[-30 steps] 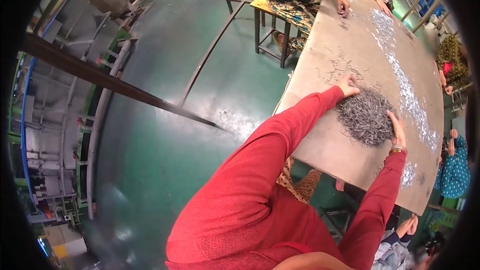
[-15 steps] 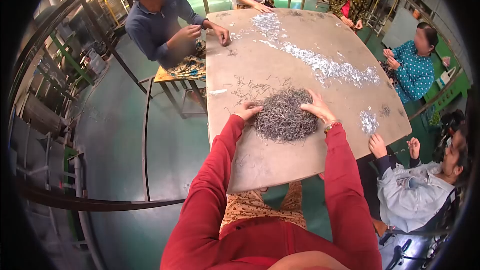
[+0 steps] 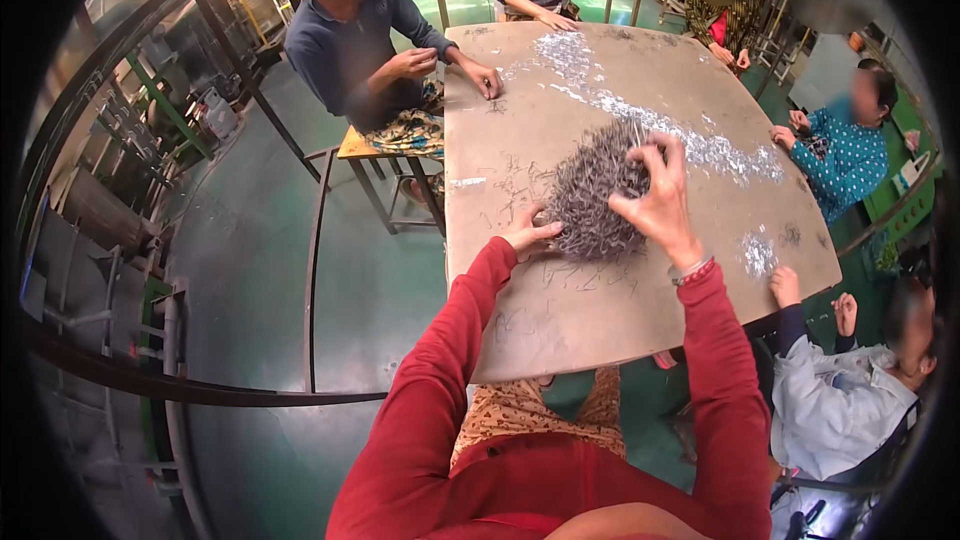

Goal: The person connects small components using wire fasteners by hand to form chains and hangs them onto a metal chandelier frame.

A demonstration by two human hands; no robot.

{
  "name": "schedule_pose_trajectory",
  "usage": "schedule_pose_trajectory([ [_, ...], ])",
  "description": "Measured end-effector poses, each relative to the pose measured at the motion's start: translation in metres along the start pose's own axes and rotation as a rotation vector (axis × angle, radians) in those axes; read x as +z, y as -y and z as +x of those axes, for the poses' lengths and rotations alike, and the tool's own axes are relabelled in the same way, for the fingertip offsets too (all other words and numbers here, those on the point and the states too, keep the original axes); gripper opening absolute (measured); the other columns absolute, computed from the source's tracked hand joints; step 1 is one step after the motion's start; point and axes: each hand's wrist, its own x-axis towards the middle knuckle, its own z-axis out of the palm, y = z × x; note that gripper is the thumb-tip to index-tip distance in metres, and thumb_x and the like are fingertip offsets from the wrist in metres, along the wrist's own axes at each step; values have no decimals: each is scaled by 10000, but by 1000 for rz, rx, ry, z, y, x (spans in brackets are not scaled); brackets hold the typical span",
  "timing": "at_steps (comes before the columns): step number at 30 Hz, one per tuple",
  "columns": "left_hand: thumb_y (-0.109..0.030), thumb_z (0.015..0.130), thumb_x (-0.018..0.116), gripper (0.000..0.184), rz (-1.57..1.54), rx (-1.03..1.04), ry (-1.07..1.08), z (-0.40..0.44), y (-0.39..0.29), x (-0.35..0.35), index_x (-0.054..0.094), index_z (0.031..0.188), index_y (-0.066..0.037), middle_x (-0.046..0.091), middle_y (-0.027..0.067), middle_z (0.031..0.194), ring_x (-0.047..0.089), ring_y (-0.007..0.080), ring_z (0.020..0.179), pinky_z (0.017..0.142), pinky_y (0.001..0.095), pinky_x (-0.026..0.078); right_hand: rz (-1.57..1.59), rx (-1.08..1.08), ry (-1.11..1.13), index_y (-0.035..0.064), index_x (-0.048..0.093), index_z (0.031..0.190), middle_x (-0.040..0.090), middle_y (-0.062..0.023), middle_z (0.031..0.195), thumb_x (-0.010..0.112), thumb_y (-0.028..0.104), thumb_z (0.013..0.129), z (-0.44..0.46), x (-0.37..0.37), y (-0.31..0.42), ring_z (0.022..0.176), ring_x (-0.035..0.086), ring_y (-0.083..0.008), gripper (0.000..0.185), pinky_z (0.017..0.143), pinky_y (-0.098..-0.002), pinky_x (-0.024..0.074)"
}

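Observation:
A big tangled clump of thin dark grey strips [image 3: 600, 190] is tilted up over the table [image 3: 620, 325], blurred by motion. My left hand [image 3: 533, 232] grips its lower left edge, thumb on the near side and the other fingers partly hidden. On its right side, my right hand [image 3: 662, 195] has curled fingers on the upper part and the thumb pressed in lower down. Loose dark strips lie on the tabletop around the clump. Whether its underside touches the table, I cannot tell.
Beyond the clump spreads a long scatter of white and silvery bits [image 3: 700, 145], with a smaller heap [image 3: 758, 252] at the right. Several people sit around the table, one in a blue shirt [image 3: 350, 40] at the left. Metal frame bars [image 3: 312, 280] stand at my left.
The clump has risen and tipped up, moving away from me and to the right. My right hand has climbed higher on its side, fingers more bent; my left stays at its lower left.

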Motion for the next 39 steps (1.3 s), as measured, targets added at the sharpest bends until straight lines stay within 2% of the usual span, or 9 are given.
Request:
schedule_pose_trajectory([
  [4, -153, 733, 761, 906, 494, 73, 257, 18, 3, -23, 151, 1384, 6, 433, 220, 1267, 520, 291, 1089, 897, 418, 462, 34, 6, -67, 54, 519, 887, 421, -136, 1014, 694, 78, 520, 48, -29, 18, 1006, 460, -314, 407, 853, -409, 426],
  [8, -11, 806, 640, 577, -137, 60, 165, -6, -31, 21, 358, 1308, -56, 548, 120, 1111, 588, 256, 950, 848, 375, 509, -45, -18, -140, 54, 524, 893, 431, -128, 1010, 694, 101, 525, 65, -36, 4, 990, 479, -304, 408, 868, -380, 430],
  [10, 148, 769, 571, 896, -173, -36, 225, 45, 2, -34, 56, 1423, -185, 546, 211, 1132, 607, 289, 946, 765, 376, 554, -42, -19, -140, 56, 539, 900, 439, -123, 1017, 715, 124, 536, 59, -31, -8, 992, 485, -300, 410, 858, -377, 435],
  [13, 110, 783, 567, 688, -192, -5, 122, 56, 16, -45, 280, 1367, -112, 587, 144, 1071, 619, 254, 905, 765, 344, 530, -88, 82, -55, 52, 532, 962, 455, -93, 1030, 717, 122, 564, 40, -17, -19, 1026, 487, -246, 444, 894, -363, 427],
  [15, 122, 771, 571, 764, 37, 50, 71, 3, -31, 4, 206, 1397, -119, 580, 139, 1065, 622, 242, 894, 778, 350, 530, -109, 132, -48, 53, 532, 960, 450, -93, 1028, 725, 134, 555, 25, -8, -36, 1025, 488, -241, 456, 901, -363, 428],
  [16, 132, 772, 565, 830, -287, 179, 172, -7, -32, 16, 113, 1416, -133, 560, 150, 1067, 621, 244, 905, 776, 341, 541, -120, 182, -42, 55, 534, 953, 449, -95, 1026, 727, 138, 549, 19, -7, -41, 1023, 488, -243, 455, 898, -363, 428],
  [22, 82, 786, 608, 459, -177, -19, 49, 15, -9, -13, 397, 1179, -29, 550, 156, 1069, 599, 265, 978, 819, 336, 555, -123, 139, 21, 67, 531, 942, 443, -110, 1014, 718, 125, 553, 3, 7, -47, 1001, 488, -274, 435, 867, -377, 435],
  [29, 77, 788, 611, 509, 140, -16, -11, 35, -26, -3, 357, 1224, 18, 509, 176, 1040, 586, 304, 983, 854, 426, 542, -56, 49, 29, 33, 486, 939, 422, -129, 946, 721, 146, 519, 34, -23, -36, 925, 467, -287, 494, 817, -356, 408],
  [39, -223, 916, 511, 571, -614, -69, 209, 68, -22, 27, 209, 1356, -19, 260, 230, 1359, 453, 437, 1112, 853, 586, 495, -255, 82, 30, 39, 498, 907, 448, -130, 929, 709, 159, 514, 63, -51, -20, 889, 493, -285, 462, 764, -366, 428],
])
